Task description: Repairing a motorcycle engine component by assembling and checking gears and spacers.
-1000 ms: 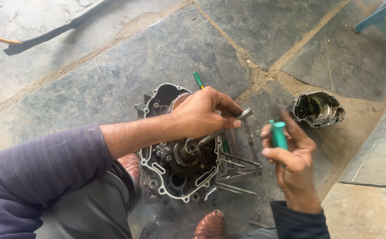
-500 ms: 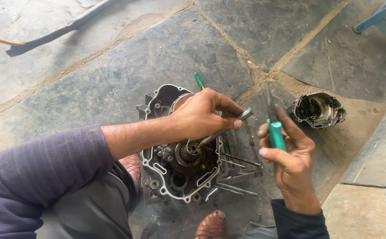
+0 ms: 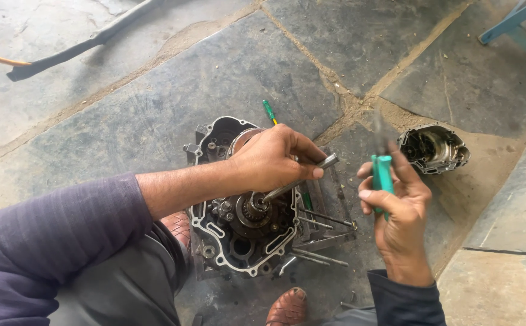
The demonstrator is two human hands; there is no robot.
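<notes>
Cracked grey stone floor [image 3: 154, 115] under engine casing [image 3: 232, 241]

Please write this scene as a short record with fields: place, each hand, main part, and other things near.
Place: stone floor, seen from above
Left hand: grips a metal rod, its lower end on the gear at the centre of the engine case
Right hand: holds a green-handled tool upright, apart from the case
Main part: open engine case, lying flat, gears showing
Nearby: smaller engine cover to the right; loose metal rods beside the case; green screwdriver behind it; blue furniture leg, top right
</notes>
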